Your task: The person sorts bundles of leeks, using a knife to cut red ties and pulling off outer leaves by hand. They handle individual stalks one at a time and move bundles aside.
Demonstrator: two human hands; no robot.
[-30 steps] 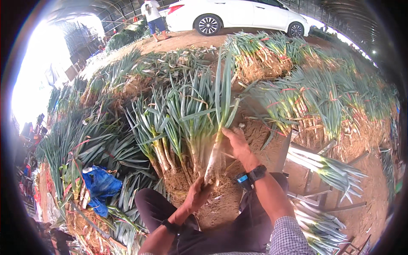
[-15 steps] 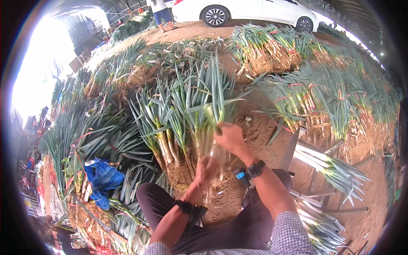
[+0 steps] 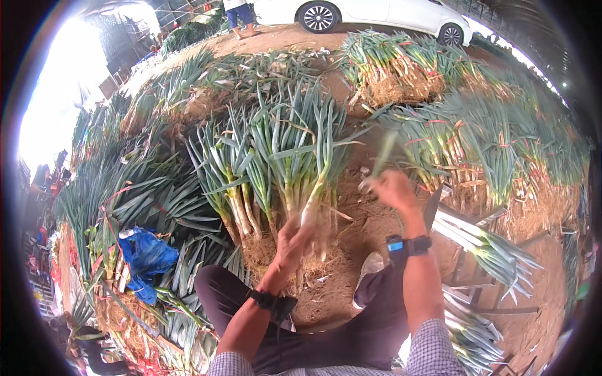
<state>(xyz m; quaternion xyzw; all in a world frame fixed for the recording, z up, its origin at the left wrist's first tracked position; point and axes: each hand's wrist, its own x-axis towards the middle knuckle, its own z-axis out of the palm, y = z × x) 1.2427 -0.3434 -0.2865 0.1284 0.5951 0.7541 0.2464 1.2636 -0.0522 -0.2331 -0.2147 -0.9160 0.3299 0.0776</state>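
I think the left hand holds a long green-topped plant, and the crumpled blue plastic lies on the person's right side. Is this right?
Not quite: the head view shows the crumpled blue plastic on the person's left side. The left hand does hold a long green-topped plant.

Left grip curls closed near mid-frame; right grip is clenched higher, right of centre; forearms extend from the lower edge.
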